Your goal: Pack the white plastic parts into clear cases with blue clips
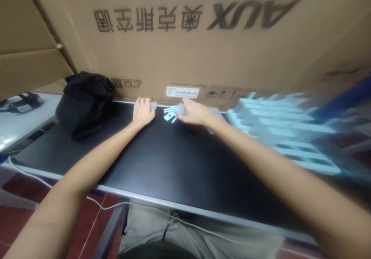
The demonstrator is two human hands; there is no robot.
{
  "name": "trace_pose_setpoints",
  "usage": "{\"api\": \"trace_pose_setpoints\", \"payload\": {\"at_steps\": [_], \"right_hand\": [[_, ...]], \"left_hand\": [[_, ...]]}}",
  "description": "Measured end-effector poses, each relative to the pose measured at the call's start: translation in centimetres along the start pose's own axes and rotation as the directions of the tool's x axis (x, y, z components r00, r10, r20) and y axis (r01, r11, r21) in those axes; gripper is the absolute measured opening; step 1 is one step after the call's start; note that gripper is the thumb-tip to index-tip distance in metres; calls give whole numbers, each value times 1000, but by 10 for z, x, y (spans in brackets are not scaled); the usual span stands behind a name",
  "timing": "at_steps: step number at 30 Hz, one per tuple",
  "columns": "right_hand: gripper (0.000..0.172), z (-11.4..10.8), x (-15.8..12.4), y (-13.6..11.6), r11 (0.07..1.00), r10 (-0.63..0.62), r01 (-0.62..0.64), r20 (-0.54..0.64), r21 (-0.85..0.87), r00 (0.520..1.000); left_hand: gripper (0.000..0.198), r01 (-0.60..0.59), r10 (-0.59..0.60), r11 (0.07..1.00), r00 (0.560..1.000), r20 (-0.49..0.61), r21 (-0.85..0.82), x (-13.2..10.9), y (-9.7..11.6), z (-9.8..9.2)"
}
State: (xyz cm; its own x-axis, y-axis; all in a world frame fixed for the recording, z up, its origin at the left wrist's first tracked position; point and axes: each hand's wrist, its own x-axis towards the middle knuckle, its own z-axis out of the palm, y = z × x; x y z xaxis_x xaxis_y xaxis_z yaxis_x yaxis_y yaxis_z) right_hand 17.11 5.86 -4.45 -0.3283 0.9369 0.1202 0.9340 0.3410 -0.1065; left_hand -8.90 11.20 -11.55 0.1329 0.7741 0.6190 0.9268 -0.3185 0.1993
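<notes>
At the far edge of the black table [174,158], my left hand [143,112] is closed, with a small translucent whitish piece [153,105] showing by its thumb and fingers. My right hand [193,112] is closed on another translucent piece [181,109], which looks like plastic film. Between the hands, nearer the right one, lie several small flat pale-blue parts [170,113]. Under my right wrist a translucent sheet [216,113] rests on the table, partly hidden by the arm.
A large cardboard box [150,58] stands upright behind the table like a wall. A black cloth bag [84,104] sits at the left. Stacked pale-blue racks [307,156], blurred, stand at the right. A white cable [124,203] hangs along the near edge.
</notes>
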Motion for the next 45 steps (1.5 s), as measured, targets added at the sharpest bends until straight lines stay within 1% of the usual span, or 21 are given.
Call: {"api": "trace_pose_setpoints", "payload": {"at_steps": [3,6,8,11,14,17,20,23,25,26,27,29,31,32,33,34,36,37,39,42,45], "right_hand": [[63,3,-9,-15,989,-141,141,14,43,990],[71,10,-14,-36,946,-318,317,14,71,948],[76,15,-15,-49,904,-417,419,-40,85,908],[75,19,-19,-61,864,-488,495,-95,92,868],[64,15,-27,-55,874,-474,484,-144,41,868],[44,4,-39,-35,906,-423,410,-173,-104,890],[31,-11,-56,-7,917,-367,316,-205,-244,907],[29,-25,-80,25,945,-290,201,-369,-260,883],[27,-32,-102,50,969,-212,108,-515,-224,830],[25,-34,-115,64,979,-168,62,-593,-196,787],[23,-35,-128,77,987,-119,13,-673,-161,730],[19,-33,-156,102,992,49,-124,-820,-27,571],[25,-28,-181,121,945,295,-260,-859,198,419],[29,-24,-192,127,897,423,-303,-825,322,376],[31,-21,-201,131,839,535,-334,-763,430,362],[33,-18,-208,133,779,626,-358,-682,515,378],[32,-15,-217,132,678,729,-401,-495,616,473],[31,-14,-218,131,641,750,-427,-404,638,523],[30,-15,-219,129,599,764,-488,-271,635,586],[28,-17,-214,130,639,736,-576,-187,510,651],[43,-15,-207,140,747,641,-593,-90,300,762]], "left_hand": [[27,20,-20,995,1000,-3,-97,4,-1,-2],[27,-41,36,977,999,-28,-209,4,2,-13],[28,-163,165,951,986,-14,-264,3,1,-22],[33,-351,385,880,922,47,-320,1,-6,-33],[42,-418,493,816,864,103,-399,3,-16,-35],[54,-419,540,780,826,163,-464,8,-22,-33],[57,-389,524,789,830,192,-475,13,-26,-35],[56,-368,480,815,862,164,-448,18,-34,-38],[54,-347,439,836,888,138,-425,20,-43,-39],[51,-330,413,847,902,126,-417,21,-47,-38],[49,-310,388,857,914,119,-411,22,-51,-37],[45,-255,333,876,934,130,-410,23,-57,-34],[42,-186,277,887,947,164,-424,25,-61,-30],[40,-152,252,887,951,181,-436,25,-62,-29],[39,-120,229,883,954,193,-453,26,-64,-27],[37,-93,210,876,957,201,-474,26,-65,-25],[33,-50,185,859,959,216,-510,27,-68,-23],[33,-36,178,855,958,226,-517,28,-69,-22],[36,-31,179,863,952,248,-503,29,-72,-21],[42,-34,181,881,945,271,-472,29,-76,-20],[41,-8,155,884,949,276,-468,29,-75,-21]]}}
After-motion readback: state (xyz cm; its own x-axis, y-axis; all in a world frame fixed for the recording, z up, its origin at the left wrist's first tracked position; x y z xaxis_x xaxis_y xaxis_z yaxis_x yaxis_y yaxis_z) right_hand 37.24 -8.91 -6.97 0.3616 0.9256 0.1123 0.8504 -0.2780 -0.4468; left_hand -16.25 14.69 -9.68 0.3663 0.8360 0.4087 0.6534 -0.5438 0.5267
